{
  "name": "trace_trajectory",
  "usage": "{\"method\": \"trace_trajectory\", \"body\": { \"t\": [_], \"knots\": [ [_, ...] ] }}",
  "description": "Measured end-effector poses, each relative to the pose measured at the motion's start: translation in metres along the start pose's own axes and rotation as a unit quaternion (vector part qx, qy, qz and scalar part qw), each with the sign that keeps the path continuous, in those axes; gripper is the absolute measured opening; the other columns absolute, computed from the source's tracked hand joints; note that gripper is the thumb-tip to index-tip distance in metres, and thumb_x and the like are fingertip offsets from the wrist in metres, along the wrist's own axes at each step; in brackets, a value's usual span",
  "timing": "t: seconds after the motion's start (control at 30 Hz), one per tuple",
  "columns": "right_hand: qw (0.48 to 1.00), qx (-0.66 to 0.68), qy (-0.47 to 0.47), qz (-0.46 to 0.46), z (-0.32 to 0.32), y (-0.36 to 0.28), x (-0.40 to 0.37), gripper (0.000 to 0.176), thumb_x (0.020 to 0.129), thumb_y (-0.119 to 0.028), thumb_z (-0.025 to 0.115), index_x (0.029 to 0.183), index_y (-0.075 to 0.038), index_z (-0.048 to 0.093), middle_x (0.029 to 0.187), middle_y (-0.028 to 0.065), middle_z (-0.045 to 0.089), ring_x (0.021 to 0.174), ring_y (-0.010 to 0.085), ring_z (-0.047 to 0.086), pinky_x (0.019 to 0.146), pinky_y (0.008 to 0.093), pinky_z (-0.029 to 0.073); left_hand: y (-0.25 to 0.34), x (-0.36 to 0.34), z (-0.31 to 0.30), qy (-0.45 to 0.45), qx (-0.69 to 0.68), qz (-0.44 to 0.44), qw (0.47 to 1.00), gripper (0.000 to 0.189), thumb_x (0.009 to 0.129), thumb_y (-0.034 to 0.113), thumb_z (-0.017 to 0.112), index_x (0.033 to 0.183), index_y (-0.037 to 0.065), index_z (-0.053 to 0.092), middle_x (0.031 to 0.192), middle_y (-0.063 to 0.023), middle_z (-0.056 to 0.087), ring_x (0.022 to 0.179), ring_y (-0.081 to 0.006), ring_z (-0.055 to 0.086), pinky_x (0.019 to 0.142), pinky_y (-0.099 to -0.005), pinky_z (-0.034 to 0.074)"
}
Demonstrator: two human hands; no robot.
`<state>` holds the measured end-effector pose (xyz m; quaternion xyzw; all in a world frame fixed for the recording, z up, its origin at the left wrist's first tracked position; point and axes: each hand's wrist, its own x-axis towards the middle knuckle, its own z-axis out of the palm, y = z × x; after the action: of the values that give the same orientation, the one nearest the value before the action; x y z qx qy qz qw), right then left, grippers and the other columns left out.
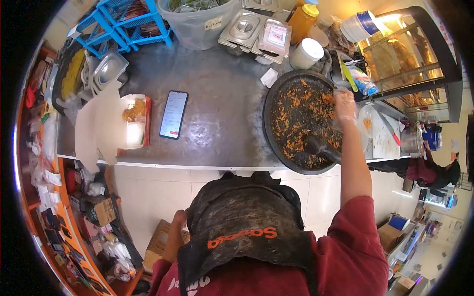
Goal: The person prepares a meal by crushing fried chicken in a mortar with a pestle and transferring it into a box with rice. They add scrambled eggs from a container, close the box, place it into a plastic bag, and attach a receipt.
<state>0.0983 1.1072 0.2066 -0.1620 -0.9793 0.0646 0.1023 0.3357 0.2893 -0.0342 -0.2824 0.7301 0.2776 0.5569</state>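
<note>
My right hand (344, 105), in a clear plastic glove, is over the right side of a wide dark stone mortar (270, 140). Its fingers are drawn together at a clump of crumbly orange-brown food (327, 97). More crumbs (296, 101) are scattered across the mortar's bowl. A dark stone pestle (321, 149) rests in the lower right part, its handle over the rim. My left hand (180, 218) hangs low beside my apron, away from the counter; its fingers are too small and partly hidden to read.
On the steel counter (212, 89) lie a phone (173, 114) and an opened paper food box (147, 121) with rice and fried food. Lidded steel containers (244, 28), a white tub (307, 53) and a glass warmer (405, 54) line the back. Another person (434, 170) is at far right.
</note>
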Motion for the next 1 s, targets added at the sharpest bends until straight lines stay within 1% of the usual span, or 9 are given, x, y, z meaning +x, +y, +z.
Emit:
{"method": "trace_trajectory", "body": {
  "t": [0.17,0.33,0.43,0.5,0.57,0.67,0.7,0.8,1.0],
  "knots": [
    [0.988,-0.070,0.029,0.132,0.003,-0.112,-0.006,0.029,0.101,-0.033,0.060,0.112,-0.009,0.070,0.113,0.0243,0.068,0.109,0.0409,0.066,0.093,0.0521,0.056,-0.027,-0.017,0.011,0.007,-0.054,-0.030,0.998,0.052,0.099,0.042,0.059,0.085,-0.008,0.063,0.066,-0.0142,0.056,0.054,-0.0269,0.054,0.050,-0.0459,0.047],
    [0.999,-0.028,0.026,0.036,0.015,-0.111,-0.010,0.029,0.093,-0.022,0.062,0.117,-0.006,0.066,0.112,0.0267,0.067,0.108,0.0463,0.063,0.094,0.0549,0.051,-0.038,-0.037,0.021,0.044,-0.109,-0.046,0.992,0.053,0.095,0.041,0.065,0.083,-0.010,0.063,0.065,-0.0129,0.053,0.055,-0.0258,0.052,0.051,-0.0476,0.044],
    [1.000,0.003,0.022,0.016,0.023,-0.093,-0.009,0.029,0.092,-0.020,0.062,0.116,-0.004,0.066,0.111,0.0276,0.068,0.109,0.0456,0.062,0.094,0.0537,0.050,-0.030,-0.035,0.018,0.041,0.000,-0.061,0.997,0.065,0.100,0.047,0.056,0.084,-0.015,0.067,0.082,-0.0280,0.068,0.071,-0.0371,0.071,0.064,-0.0522,0.055],
    [0.992,-0.034,0.116,-0.038,0.040,-0.075,-0.014,0.033,0.091,-0.023,0.064,0.118,-0.004,0.065,0.112,0.0277,0.069,0.106,0.0470,0.065,0.093,0.0524,0.052,-0.051,-0.012,0.030,0.108,0.022,0.042,0.993,0.068,0.101,0.049,0.053,0.089,-0.015,0.069,0.091,-0.0339,0.070,0.080,-0.0412,0.072,0.075,-0.0516,0.056],
    [0.985,0.078,-0.016,0.154,-0.007,-0.117,-0.008,0.036,0.092,-0.027,0.064,0.121,-0.005,0.065,0.116,0.0239,0.070,0.109,0.0444,0.066,0.096,0.0503,0.051,-0.062,-0.016,0.034,0.177,0.071,0.160,0.968,0.066,0.101,0.050,0.054,0.096,-0.014,0.070,0.097,-0.0343,0.071,0.094,-0.0446,0.071,0.085,-0.0505,0.055],
    [0.961,-0.166,0.070,-0.209,0.031,-0.018,0.002,0.030,0.099,-0.032,0.059,0.115,-0.007,0.066,0.120,0.0127,0.066,0.099,0.0350,0.067,0.087,0.0458,0.052,-0.025,-0.050,0.025,0.276,-0.033,0.126,0.952,0.057,0.102,0.045,0.057,0.093,-0.010,0.069,0.092,-0.0296,0.071,0.091,-0.0409,0.070,0.083,-0.0489,0.054],
    [0.996,0.002,-0.021,-0.086,0.027,-0.029,-0.002,0.030,0.099,-0.034,0.059,0.116,-0.009,0.064,0.114,0.0090,0.064,0.093,0.0279,0.064,0.079,0.0409,0.050,0.004,-0.082,0.017,0.321,-0.093,0.110,0.936,0.053,0.102,0.043,0.058,0.092,-0.009,0.068,0.089,-0.0267,0.071,0.087,-0.0372,0.069,0.080,-0.0473,0.053],
    [0.863,0.416,-0.055,0.280,-0.001,-0.080,-0.015,0.034,0.099,-0.040,0.061,0.121,-0.014,0.059,0.102,0.0015,0.062,0.080,0.0137,0.057,0.063,0.0311,0.045,0.054,-0.130,-0.022,0.402,-0.255,0.136,0.869,0.041,0.103,0.034,0.062,0.086,-0.003,0.062,0.076,-0.0153,0.064,0.074,-0.0242,0.061,0.070,-0.0406,0.050],
    [0.990,0.110,0.027,-0.088,0.046,-0.054,-0.028,0.037,0.099,-0.041,0.061,0.123,-0.014,0.059,0.112,0.0040,0.062,0.093,0.0176,0.060,0.066,0.0323,0.048,0.123,-0.179,-0.156,0.480,-0.436,0.266,0.714,0.030,0.107,0.028,0.058,0.090,0.004,0.057,0.076,0.0003,0.055,0.069,-0.0090,0.048,0.062,-0.0279,0.041]
  ]
}}
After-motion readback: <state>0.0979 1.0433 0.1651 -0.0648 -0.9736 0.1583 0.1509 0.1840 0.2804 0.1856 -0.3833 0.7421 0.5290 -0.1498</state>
